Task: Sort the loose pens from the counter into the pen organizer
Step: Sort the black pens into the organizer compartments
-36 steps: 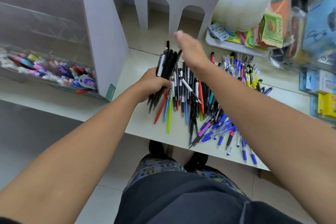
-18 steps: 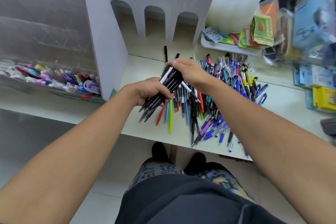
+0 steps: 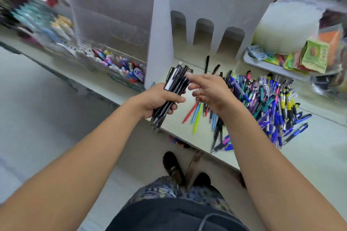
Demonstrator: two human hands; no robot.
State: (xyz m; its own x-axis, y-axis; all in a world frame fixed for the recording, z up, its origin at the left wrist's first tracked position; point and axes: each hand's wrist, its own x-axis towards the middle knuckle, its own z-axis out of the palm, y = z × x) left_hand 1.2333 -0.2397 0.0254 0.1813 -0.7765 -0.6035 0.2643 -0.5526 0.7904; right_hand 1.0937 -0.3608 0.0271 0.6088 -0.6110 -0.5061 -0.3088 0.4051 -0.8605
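My left hand (image 3: 159, 99) grips a bundle of black pens (image 3: 175, 84) upright over the counter's front edge, one white-barrelled pen among them. My right hand (image 3: 208, 90) hovers just right of the bundle, fingers apart and holding nothing, its fingertips near the pen tops. A big heap of loose pens (image 3: 262, 103), blue, purple, yellow and black, covers the counter to the right. A few red, blue and green pens (image 3: 196, 116) lie below my right hand. The white pen organizer (image 3: 206, 5) with arched slots stands behind, at the counter's back.
A clear bin of colourful pens (image 3: 120, 65) sits left of the organizer's side wall. A tray with snack packets (image 3: 293, 60) and a stack of translucent lids (image 3: 287, 28) stand at the back right. The counter's front edge (image 3: 187, 142) runs diagonally; my feet are below it.
My right hand has let go of the bundle's top and opened, shifting slightly right. My left hand has turned the bundle more upright. The camera has tilted up and left.
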